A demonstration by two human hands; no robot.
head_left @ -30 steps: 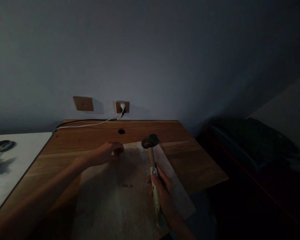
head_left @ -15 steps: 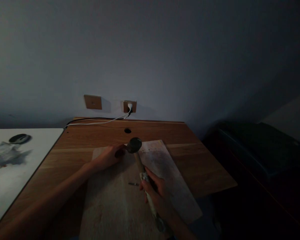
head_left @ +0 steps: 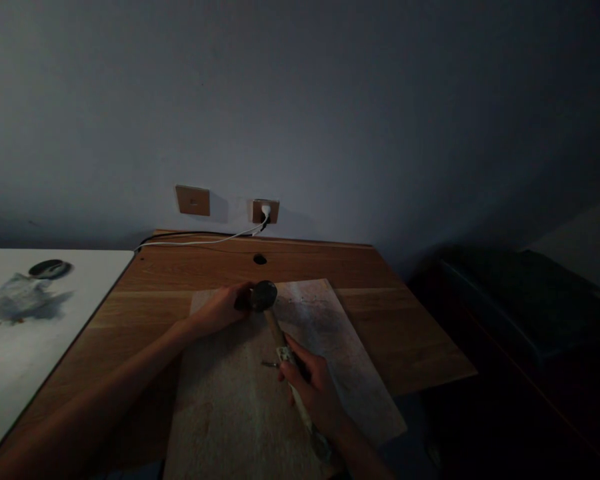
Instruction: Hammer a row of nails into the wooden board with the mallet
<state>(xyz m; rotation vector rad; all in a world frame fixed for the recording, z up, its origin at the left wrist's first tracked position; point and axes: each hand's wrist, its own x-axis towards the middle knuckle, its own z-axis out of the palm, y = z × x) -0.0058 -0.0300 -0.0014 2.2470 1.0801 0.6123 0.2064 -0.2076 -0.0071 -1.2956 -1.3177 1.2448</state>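
Note:
My right hand (head_left: 316, 390) is wrapped round the worn, pale-marked handle of a hammer (head_left: 264, 296). The dark round hammer head is over the upper part of a light wooden board (head_left: 230, 413), right by the fingertips of my left hand (head_left: 224, 308). Those left fingers are closed together at the board's upper left, and the hammer head hides their tips, so whatever they pinch cannot be made out. A small thin metal piece (head_left: 269, 364), like a nail, lies on the board just left of my right thumb.
The board rests on a wooden desk (head_left: 415, 333) with a cable hole (head_left: 260, 259). Behind it, a white cable runs to a wall socket (head_left: 274, 211). At left, a white table (head_left: 10, 373) bears crumpled grey plastic (head_left: 25, 299) and a dark round object (head_left: 49, 269).
The hammer head has moved slightly left and down, closer against my left fingers. My left hand stays at the same part of the board. The whole view has shifted a little.

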